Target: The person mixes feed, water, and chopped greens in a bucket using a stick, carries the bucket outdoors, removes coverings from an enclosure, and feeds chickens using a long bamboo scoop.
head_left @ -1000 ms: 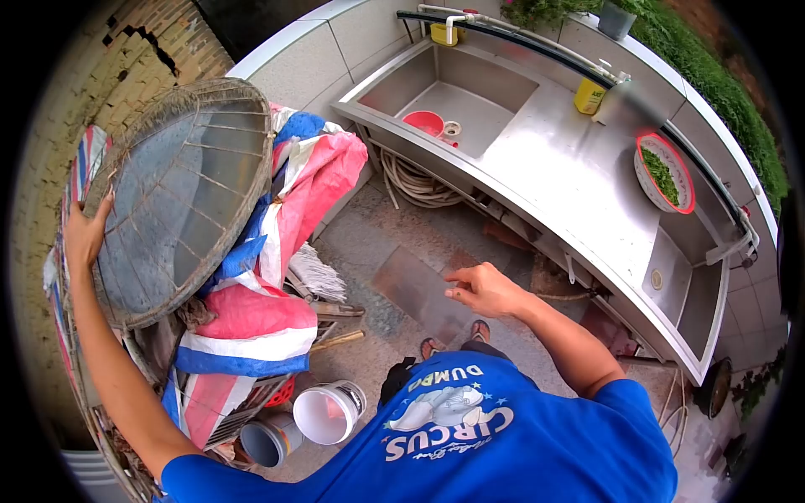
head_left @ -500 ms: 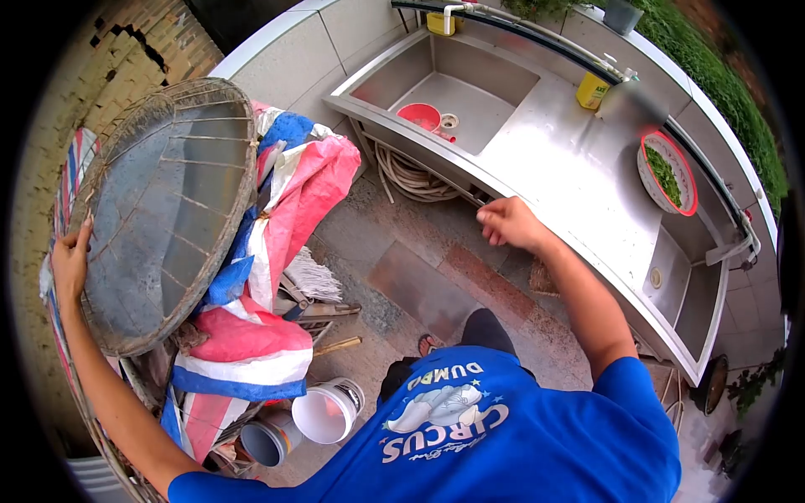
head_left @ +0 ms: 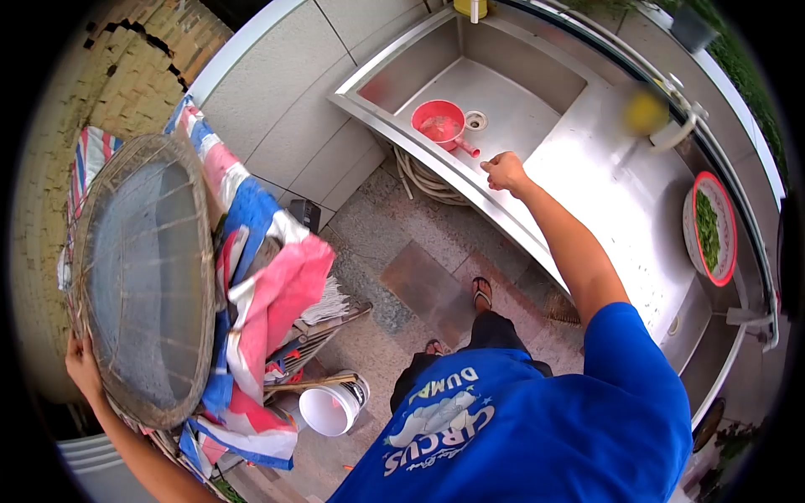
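At the left of the frame the left hand (head_left: 84, 366) grips the lower rim of a large round woven basket tray (head_left: 142, 281), fingers curled around its edge. The tray stands nearly on edge, its long axis running from the upper left down toward the lower middle-left, and its shallow hollow faces right, toward the person. It leans against a striped pink, blue and white tarp (head_left: 268, 285) heaped over clutter just to its right. Below that heap a white bucket (head_left: 331, 407) lies on its side, mouth toward the camera. The right hand (head_left: 506, 172) reaches to the upper middle of the frame, loosely closed at the front edge of the steel sink (head_left: 537, 92); whether it pinches anything is hard to tell. A red scoop (head_left: 443, 126) sits in the basin just left of that hand, handle pointing right.
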Motion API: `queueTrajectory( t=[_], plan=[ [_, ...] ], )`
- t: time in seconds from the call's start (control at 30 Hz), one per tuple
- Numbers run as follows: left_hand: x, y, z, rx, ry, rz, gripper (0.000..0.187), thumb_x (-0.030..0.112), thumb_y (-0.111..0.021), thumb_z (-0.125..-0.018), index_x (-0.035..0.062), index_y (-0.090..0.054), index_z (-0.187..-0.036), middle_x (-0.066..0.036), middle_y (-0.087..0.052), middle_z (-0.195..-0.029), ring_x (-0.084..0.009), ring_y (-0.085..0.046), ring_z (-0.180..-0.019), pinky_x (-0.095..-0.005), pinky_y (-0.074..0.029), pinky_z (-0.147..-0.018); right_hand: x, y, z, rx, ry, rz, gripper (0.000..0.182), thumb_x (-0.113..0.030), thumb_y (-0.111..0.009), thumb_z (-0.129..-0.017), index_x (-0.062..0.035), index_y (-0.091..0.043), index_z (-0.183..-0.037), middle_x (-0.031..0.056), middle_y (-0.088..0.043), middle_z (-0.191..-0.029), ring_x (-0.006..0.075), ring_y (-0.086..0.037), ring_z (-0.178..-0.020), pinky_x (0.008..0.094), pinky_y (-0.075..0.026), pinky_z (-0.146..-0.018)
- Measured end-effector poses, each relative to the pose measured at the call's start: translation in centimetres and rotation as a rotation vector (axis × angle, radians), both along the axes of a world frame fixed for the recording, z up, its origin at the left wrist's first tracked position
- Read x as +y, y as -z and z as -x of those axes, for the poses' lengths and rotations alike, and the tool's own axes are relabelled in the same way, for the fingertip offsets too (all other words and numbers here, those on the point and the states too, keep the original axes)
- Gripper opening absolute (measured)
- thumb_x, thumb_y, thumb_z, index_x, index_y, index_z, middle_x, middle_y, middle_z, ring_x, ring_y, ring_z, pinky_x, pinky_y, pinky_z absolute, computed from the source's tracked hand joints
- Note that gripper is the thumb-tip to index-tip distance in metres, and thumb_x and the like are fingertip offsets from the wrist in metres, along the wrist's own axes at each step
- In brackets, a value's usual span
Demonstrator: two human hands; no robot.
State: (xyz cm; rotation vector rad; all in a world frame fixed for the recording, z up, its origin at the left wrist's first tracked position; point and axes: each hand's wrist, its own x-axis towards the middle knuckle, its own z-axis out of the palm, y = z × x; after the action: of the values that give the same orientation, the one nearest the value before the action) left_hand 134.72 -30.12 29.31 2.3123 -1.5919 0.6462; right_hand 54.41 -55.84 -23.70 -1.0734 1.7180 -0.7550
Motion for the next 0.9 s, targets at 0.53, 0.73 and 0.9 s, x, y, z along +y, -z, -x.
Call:
queueTrajectory(
  t=[0.53,0.73,0.9],
  plan=[
    [3.9,-1.1,-2.7,0.482,-0.193,0.135,0.052,0.025,-0.053,-0.107,-0.003,-0.042,-0.149,-0.019,-0.054,-0.145,-0.0263,-0.052,-0.133,-0.0382,-0.039,-0.112,-17.9,18.9,0.3,0.335,-0.167,-0.272,0.042,-0.03,-0.072,-0.087,0.0086,-0.071,-0.103,0.0231,-0.074,-0.092,0.0287,-0.075,-0.07,0.04,-0.061,-0.064],
    [3.9,-0.8,-2.0,0.554,-0.135,0.2,0.055,0.023,-0.053,-0.106,0.0025,-0.038,-0.155,-0.02,-0.052,-0.145,-0.029,-0.055,-0.131,-0.0409,-0.043,-0.109,-18.9,20.3,-1.2,0.005,-0.052,-0.229,0.042,-0.028,-0.077,-0.088,0.0107,-0.065,-0.08,0.0168,-0.064,-0.068,0.0236,-0.062,-0.051,0.0357,-0.052,-0.046],
    [3.3,-0.3,-2.4,0.639,-0.106,0.204,0.057,0.025,-0.057,-0.104,0.0038,-0.041,-0.155,-0.017,-0.052,-0.147,-0.0262,-0.055,-0.129,-0.0397,-0.043,-0.109,-17.9,14.0,-1.7,-0.242,0.098,-0.133,0.052,-0.04,-0.078,-0.09,0.0005,-0.056,-0.065,0.0081,-0.053,-0.06,0.017,-0.046,-0.045,0.0346,-0.039,-0.04]
  ],
)
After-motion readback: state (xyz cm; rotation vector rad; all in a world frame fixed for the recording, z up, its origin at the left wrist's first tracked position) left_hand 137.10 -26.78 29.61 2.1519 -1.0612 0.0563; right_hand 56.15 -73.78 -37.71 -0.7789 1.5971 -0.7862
